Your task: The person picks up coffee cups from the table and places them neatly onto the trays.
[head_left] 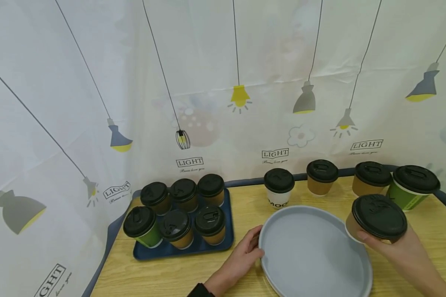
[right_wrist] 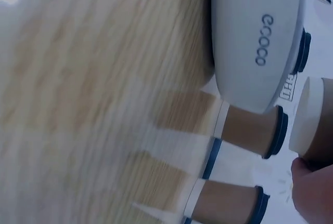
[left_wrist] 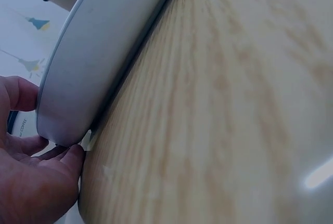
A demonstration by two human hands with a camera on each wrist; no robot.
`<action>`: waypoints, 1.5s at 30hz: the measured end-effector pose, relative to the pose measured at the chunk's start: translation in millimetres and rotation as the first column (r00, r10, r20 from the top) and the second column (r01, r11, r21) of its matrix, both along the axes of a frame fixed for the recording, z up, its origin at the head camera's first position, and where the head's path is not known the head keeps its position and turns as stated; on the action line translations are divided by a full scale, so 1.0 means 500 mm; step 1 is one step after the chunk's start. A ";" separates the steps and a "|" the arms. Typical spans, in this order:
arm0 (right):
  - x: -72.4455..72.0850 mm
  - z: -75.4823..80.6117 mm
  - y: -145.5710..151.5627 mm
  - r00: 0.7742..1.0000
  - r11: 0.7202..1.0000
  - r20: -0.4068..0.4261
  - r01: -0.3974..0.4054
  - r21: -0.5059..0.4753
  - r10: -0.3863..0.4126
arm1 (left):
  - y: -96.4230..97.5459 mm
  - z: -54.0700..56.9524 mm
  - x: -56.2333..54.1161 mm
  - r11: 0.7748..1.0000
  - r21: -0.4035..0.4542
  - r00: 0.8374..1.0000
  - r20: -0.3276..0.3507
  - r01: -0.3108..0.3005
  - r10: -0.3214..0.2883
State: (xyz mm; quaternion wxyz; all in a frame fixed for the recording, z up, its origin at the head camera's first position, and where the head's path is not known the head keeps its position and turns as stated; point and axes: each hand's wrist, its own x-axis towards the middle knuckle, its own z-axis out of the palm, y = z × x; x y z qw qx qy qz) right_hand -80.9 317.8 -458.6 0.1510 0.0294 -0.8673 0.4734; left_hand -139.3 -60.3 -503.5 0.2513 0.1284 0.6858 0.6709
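Note:
My left hand grips the left rim of a round grey tray, thumb at the rim and fingers along its outer side; the left wrist view shows these fingers close to the tabletop. In my right hand is a brown paper coffee cup with a black lid, held raised by the tray's right edge. The right wrist view shows the cup's pale base above the table, beside the tray wall marked "ecoco".
Behind the round tray stand a white lidded cup, two brown lidded cups and a green one. At left, a dark blue rectangular tray bears several lidded cups. A printed cloth hangs behind the wooden table.

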 end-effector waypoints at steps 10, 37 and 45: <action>-0.036 -0.020 -0.030 0.985 0.992 0.122 -0.122 -0.014 0.123 | 0.001 0.001 0.002 1.000 -0.012 1.000 -0.015 -0.002 0.002; -0.064 -0.042 -0.045 0.947 0.961 0.166 -0.277 -0.005 0.274 | -0.003 0.002 0.003 1.000 -0.003 0.999 -0.034 0.011 -0.012; -0.069 -0.048 -0.033 0.939 0.958 0.206 -0.285 0.026 0.273 | -0.002 -0.003 0.001 1.000 -0.008 1.000 -0.022 0.014 -0.014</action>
